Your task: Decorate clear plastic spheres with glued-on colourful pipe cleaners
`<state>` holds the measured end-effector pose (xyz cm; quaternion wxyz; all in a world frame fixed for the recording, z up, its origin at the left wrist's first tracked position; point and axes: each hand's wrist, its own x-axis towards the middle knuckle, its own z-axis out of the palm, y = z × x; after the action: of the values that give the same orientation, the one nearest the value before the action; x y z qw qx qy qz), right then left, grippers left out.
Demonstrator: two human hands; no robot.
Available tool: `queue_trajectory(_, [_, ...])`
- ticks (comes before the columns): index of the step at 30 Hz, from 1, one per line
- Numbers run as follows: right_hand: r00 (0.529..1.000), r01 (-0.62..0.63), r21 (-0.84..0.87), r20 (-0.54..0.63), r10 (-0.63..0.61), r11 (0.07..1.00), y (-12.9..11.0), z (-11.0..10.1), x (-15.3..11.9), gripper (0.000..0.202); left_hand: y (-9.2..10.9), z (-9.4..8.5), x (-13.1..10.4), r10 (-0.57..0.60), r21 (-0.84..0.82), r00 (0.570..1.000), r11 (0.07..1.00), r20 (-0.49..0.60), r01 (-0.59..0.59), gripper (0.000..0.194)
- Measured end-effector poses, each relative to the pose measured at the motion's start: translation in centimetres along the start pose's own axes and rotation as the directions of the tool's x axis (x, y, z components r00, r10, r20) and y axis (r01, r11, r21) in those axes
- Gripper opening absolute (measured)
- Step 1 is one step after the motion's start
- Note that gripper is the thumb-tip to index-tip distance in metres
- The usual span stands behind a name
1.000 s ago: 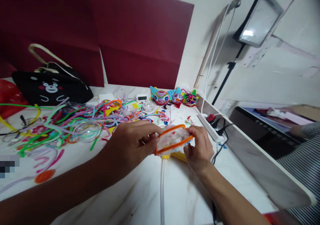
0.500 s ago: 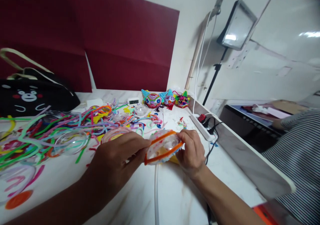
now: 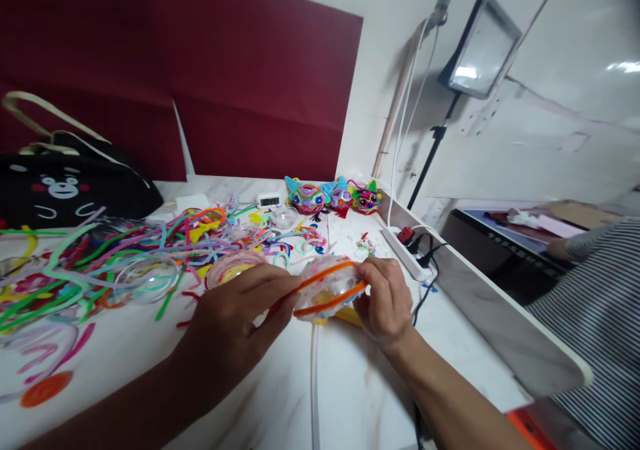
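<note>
A clear plastic ball (image 3: 325, 291) hangs above the table between my two hands, tilted, with an orange pipe cleaner (image 3: 327, 301) along its rims. Thumb and fingers of my left hand (image 3: 245, 303) pinch the orange pipe cleaner at the ball's left end. My right hand (image 3: 385, 300) is closed round the right end of the ball, thumb underneath. Small coloured bits show on the ball's surface, too blurred to name. Just beneath it lies a yellow object (image 3: 349, 315), partly hidden, near a white cable (image 3: 315, 377).
Many coloured pipe cleaners (image 3: 150, 237) and clear plastic shells (image 3: 150, 280) cover the table's left. Decorated animal-head balls (image 3: 309, 198) and a small digital clock (image 3: 269, 201) stand behind. At right are a power strip (image 3: 407, 253), a low partition (image 3: 480, 310) and a person's striped sleeve (image 3: 595, 283).
The ball has turned slightly, and the left end of its orange pipe cleaner now goes between my left fingers. My right hand keeps its hold. The view has shifted a little.
</note>
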<state>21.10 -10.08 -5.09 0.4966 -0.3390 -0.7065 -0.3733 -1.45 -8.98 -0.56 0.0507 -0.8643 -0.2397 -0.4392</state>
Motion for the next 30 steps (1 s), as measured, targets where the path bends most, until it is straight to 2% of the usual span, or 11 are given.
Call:
queue_trajectory(3, [1.0,0.027,-0.022,-0.004,-0.027,0.999,0.1,-0.1,0.0,0.03,-0.5,-0.4,-0.7,-0.06,0.064,0.997,0.996,-0.057,0.063,0.024])
queue_trajectory(6, [0.999,0.029,-0.05,-0.012,-0.03,0.998,0.2,-0.1,0.0,0.03,0.2,-1.3,-1.9,0.007,0.18,0.977,0.983,-0.214,0.033,0.037])
queue_trajectory(8, [1.0,0.024,-0.063,-0.006,-0.025,0.998,0.1,-0.1,0.0,0.029,1.5,-1.5,-2.6,0.074,0.092,0.987,0.994,-0.145,-0.061,0.045])
queue_trajectory(10, [1.0,0.016,-0.069,-0.001,-0.016,0.997,0.0,-0.1,-0.1,0.029,3.1,-0.7,-3.1,-0.061,-0.183,0.997,0.981,0.043,0.068,0.033])
queue_trajectory(11, [1.0,0.013,-0.072,-0.003,-0.013,0.997,-0.1,-0.1,-0.1,0.029,3.7,0.0,-3.1,-0.212,-0.306,0.962,0.917,0.172,0.257,0.028])
queue_trajectory(13, [1.0,0.014,-0.076,-0.004,-0.014,0.997,-0.3,-0.2,-0.2,0.03,4.7,2.0,-2.6,-0.41,-0.494,0.821,0.659,0.397,0.567,0.029])
queue_trajectory(15, [1.0,0.025,-0.085,0.005,-0.025,0.996,-0.5,-0.4,-0.1,0.031,5.0,4.0,-1.5,-0.436,-0.621,0.746,0.417,0.504,0.663,0.033])
queue_trajectory(18, [0.998,0.055,-0.092,0.029,-0.052,0.994,-0.8,-0.7,0.2,0.03,5.2,6.0,0.3,-0.511,-0.788,0.733,0.159,0.45,0.595,0.028])
queue_trajectory(22, [0.998,0.057,-0.085,0.047,-0.053,0.995,-0.9,-0.8,0.2,0.029,5.6,6.5,1.8,-0.656,-0.886,0.639,-0.1,0.401,0.453,0.019])
queue_trajectory(27, [0.999,-0.001,0.029,0.051,-0.001,1.0,-1.0,-0.3,-0.2,0.03,5.4,6.2,2.3,-0.685,-0.888,0.582,-0.23,0.438,0.397,0.011])
queue_trajectory(30, [0.985,-0.174,0.225,0.051,0.167,0.959,-1.4,0.2,-0.2,0.032,4.3,6.0,2.6,-0.731,-0.884,0.53,-0.222,0.431,0.412,0.014])
